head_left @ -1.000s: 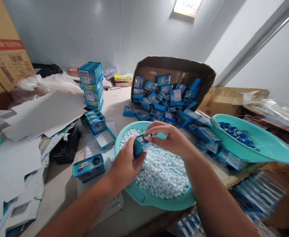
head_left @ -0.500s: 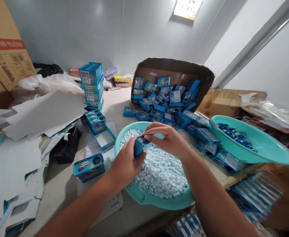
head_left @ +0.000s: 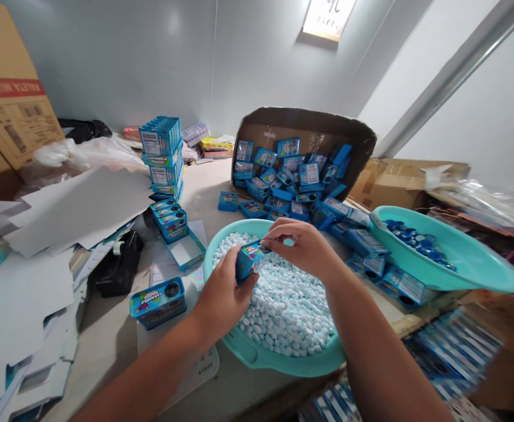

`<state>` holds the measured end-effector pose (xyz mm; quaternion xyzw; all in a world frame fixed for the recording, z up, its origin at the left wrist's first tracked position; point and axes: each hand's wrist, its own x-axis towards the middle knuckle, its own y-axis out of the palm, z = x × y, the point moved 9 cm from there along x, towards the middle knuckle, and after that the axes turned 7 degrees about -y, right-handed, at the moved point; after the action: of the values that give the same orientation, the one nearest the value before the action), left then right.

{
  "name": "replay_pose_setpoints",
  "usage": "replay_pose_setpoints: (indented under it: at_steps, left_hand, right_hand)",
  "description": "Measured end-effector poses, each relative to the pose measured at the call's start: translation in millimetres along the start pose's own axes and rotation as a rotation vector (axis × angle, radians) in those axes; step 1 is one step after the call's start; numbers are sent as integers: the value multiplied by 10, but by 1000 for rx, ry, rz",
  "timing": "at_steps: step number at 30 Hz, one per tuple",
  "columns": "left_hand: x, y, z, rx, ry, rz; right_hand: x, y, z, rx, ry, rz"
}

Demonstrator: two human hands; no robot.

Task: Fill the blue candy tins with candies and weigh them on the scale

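Fingertips of the right hand [head_left: 303, 249] have drawn back slightly, baring more of the small blue printed rectangular box [head_left: 245, 264] clamped in the left hand [head_left: 224, 293], above small white rounded pellets [head_left: 292, 310]; they bunch at its end, their hold unclear, so handling there seems unfinished.

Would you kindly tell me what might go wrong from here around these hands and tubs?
The small blue box is held in the left hand's grip above the white pieces; if it slips, it might drop among them. The right-hand tub appears tilted and seems to reach past the table's edge, so a knock could spill its round blue pieces. The tall stack of boxes might topple if bumped.
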<state>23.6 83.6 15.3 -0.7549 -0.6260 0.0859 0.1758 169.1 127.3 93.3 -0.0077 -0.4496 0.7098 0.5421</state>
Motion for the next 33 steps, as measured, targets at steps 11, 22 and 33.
replay_pose_setpoints:
  at_steps: [11, 22, 33]
  left_hand:
    - [-7, 0, -8, -15, -4, 14]
    - [-6, -20, -28, -26, 3, 17]
    - [-80, -195, -273, -23, 206, -141]
  right_hand:
    - [-32, 13, -23, 181, 134, -67]
    - [-10, -4, -111, 218, 128, -81]
    - [-66, 307, -66, 433, 180, 220]
